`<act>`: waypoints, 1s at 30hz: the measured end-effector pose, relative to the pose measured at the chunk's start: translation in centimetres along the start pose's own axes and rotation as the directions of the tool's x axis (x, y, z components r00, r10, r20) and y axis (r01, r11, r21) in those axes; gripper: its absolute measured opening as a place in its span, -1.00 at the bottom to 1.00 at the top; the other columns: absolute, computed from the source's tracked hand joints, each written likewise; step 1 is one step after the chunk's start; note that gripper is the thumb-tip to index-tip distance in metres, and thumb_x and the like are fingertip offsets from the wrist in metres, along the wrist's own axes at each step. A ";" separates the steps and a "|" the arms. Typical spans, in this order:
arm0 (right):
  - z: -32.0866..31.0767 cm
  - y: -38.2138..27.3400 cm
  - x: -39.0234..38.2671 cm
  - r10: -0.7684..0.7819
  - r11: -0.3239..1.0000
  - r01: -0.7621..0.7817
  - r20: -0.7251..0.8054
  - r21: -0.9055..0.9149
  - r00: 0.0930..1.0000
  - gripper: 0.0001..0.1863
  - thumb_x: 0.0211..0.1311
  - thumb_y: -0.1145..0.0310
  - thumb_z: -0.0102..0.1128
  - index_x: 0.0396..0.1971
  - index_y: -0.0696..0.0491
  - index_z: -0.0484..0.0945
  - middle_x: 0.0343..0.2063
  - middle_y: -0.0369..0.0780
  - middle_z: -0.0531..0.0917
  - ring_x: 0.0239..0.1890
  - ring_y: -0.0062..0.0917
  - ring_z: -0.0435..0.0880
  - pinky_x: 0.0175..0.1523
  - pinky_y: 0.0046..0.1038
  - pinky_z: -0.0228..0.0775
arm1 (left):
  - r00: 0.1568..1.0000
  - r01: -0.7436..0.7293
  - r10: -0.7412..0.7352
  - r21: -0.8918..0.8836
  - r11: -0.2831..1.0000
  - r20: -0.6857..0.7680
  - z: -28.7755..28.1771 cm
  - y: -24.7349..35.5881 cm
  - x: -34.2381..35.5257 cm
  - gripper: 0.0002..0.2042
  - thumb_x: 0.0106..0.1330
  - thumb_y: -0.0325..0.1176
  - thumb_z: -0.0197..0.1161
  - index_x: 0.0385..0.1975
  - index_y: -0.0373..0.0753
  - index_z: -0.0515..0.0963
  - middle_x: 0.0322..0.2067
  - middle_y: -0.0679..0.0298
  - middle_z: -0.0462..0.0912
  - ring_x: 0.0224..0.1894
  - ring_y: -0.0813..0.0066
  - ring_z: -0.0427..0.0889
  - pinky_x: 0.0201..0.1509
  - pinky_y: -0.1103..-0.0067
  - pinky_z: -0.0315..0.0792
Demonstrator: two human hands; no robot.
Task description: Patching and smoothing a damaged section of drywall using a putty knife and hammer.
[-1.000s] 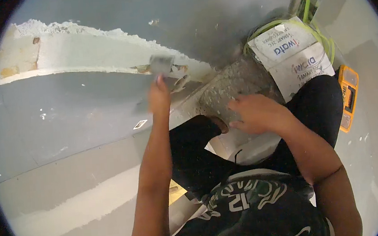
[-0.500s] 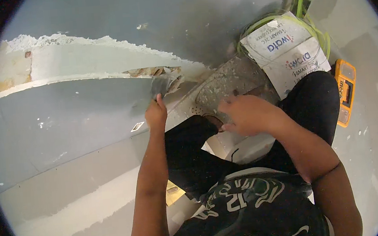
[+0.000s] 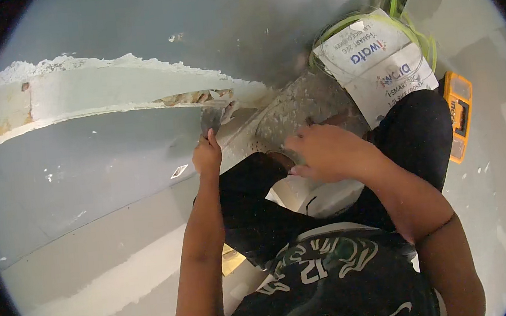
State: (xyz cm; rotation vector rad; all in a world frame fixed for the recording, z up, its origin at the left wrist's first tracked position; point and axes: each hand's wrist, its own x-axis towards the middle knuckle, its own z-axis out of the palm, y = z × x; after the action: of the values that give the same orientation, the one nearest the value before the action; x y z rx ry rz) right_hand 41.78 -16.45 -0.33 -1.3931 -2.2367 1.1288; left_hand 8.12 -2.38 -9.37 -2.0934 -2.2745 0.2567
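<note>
In my left hand [image 3: 207,156] is a putty knife [image 3: 211,119], my fingers closed round its handle. Its wide flat blade lies against the grey wall panel [image 3: 114,152], just under a ragged brown broken patch [image 3: 190,97]. A torn flap of wall surface [image 3: 228,113] hangs right beside the blade. My right hand [image 3: 328,153] is raised over my legs, thumb apart from the fingers, and holds nothing that I can see.
A long pale strip with a rough white edge [image 3: 96,87] crosses the panel. Beyond my right hand lies a flattened printed carton [image 3: 371,63] with a green cable coil [image 3: 430,52] round it. An orange tool case [image 3: 459,117] stands at the right, near my knee.
The putty knife's blade has come slightly down, from overlapping the broken patch to just below its lower edge. My right hand stays nearly in place. The whole view has shifted a little.
</note>
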 end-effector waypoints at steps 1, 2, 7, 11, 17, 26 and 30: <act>0.0 -0.1 -0.1 0.004 1.000 -0.004 0.002 0.005 1.000 -0.52 0.15 0.11 0.22 -0.06 0.14 0.45 -0.12 0.03 0.56 -0.05 -0.08 0.56 0.05 -0.15 0.41 | 1.000 0.004 -0.004 0.027 1.000 0.021 0.0 0.0 -0.1 -0.45 0.43 0.13 -0.20 -0.20 -0.24 0.57 -0.38 -0.12 0.65 -0.29 -0.19 0.63 -0.21 0.08 0.47; -0.6 -0.7 0.1 0.010 1.000 -0.010 0.038 0.008 0.999 -0.52 0.14 0.10 0.23 -0.06 0.14 0.46 -0.11 0.02 0.56 -0.05 -0.09 0.56 0.05 -0.15 0.41 | 1.000 0.009 -0.010 0.029 1.000 0.020 -0.6 0.8 0.5 -0.45 0.43 0.13 -0.20 -0.20 -0.24 0.57 -0.38 -0.12 0.65 -0.29 -0.19 0.63 -0.21 0.08 0.47; -0.6 -0.3 0.1 0.037 0.999 -0.038 0.045 0.006 0.998 -0.54 0.14 0.11 0.23 -0.09 0.14 0.46 -0.15 0.01 0.58 -0.05 -0.09 0.56 0.05 -0.15 0.41 | 0.993 -0.097 0.094 -0.041 0.994 -0.067 -3.2 10.2 4.1 -0.43 0.42 0.15 -0.21 -0.19 -0.27 0.54 -0.36 -0.11 0.65 -0.23 -0.15 0.63 -0.14 0.08 0.46; -0.6 -0.2 0.3 0.008 1.000 -0.007 -0.044 0.017 0.999 -0.55 0.14 0.12 0.23 -0.10 0.14 0.47 -0.18 0.02 0.58 -0.06 -0.09 0.56 0.04 -0.15 0.42 | 0.999 -0.012 0.009 -0.064 0.998 -0.047 0.3 5.7 2.6 -0.45 0.42 0.14 -0.21 -0.18 -0.25 0.55 -0.33 -0.09 0.66 -0.22 -0.16 0.63 -0.13 0.08 0.46; -0.6 -0.4 -0.3 0.007 0.999 -0.007 0.022 0.035 1.000 -0.56 0.14 0.14 0.23 -0.10 0.13 0.46 -0.19 0.03 0.58 -0.07 -0.08 0.57 0.03 -0.15 0.41 | 0.999 0.024 -0.027 -0.080 0.997 -0.031 2.0 1.6 -1.4 -0.46 0.42 0.13 -0.19 -0.19 -0.26 0.54 -0.32 -0.10 0.65 -0.23 -0.14 0.63 -0.14 0.10 0.46; -0.9 -0.1 0.0 -0.010 0.999 0.011 -0.037 0.037 0.999 -0.56 0.12 0.17 0.24 -0.09 0.15 0.48 -0.22 0.04 0.60 -0.10 -0.08 0.59 0.02 -0.14 0.43 | 0.986 -0.169 0.169 -0.033 0.985 -0.014 -1.4 12.6 3.3 -0.46 0.43 0.13 -0.22 -0.12 -0.25 0.51 -0.30 -0.10 0.65 -0.21 -0.12 0.63 -0.16 0.11 0.47; -0.9 0.2 -0.3 -0.024 0.999 0.026 -0.070 0.037 0.997 -0.56 0.10 0.19 0.25 -0.08 0.15 0.50 -0.22 0.05 0.61 -0.10 -0.07 0.61 0.02 -0.14 0.44 | 0.999 -0.048 0.048 -0.022 0.999 0.020 3.8 3.6 -0.7 -0.50 0.43 0.10 -0.19 -0.11 -0.21 0.52 -0.32 -0.13 0.65 -0.25 -0.09 0.65 -0.23 0.10 0.49</act>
State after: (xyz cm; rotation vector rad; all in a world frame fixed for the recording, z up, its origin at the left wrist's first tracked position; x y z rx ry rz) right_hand 42.60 -16.25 0.11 -1.3643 -2.1677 1.0920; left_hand 11.16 -3.15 -13.57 -2.1679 -2.2502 0.2578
